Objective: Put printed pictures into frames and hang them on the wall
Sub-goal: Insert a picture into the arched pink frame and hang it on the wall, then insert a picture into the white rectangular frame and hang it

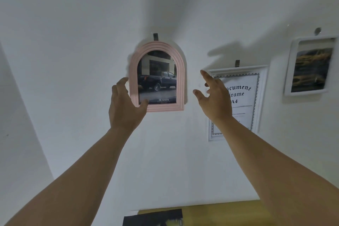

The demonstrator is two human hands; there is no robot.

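Observation:
A pink arched frame (pixel 157 77) holding a picture of a dark pickup truck hangs on the white wall from a dark hook (pixel 155 36). My left hand (pixel 126 104) is raised at the frame's lower left corner, fingers spread, thumb in front of the bottom edge; whether it touches is unclear. My right hand (pixel 214 97) is open to the right of the frame, apart from it, and partly covers a white A4 document frame (pixel 244 97).
A second hook (pixel 237 63) carries the document frame. A white frame with a yellow car picture (pixel 311 66) hangs at the far right under a round peg (pixel 317 31). Below, a yellow table (pixel 229 213) holds a dark print (pixel 154 217).

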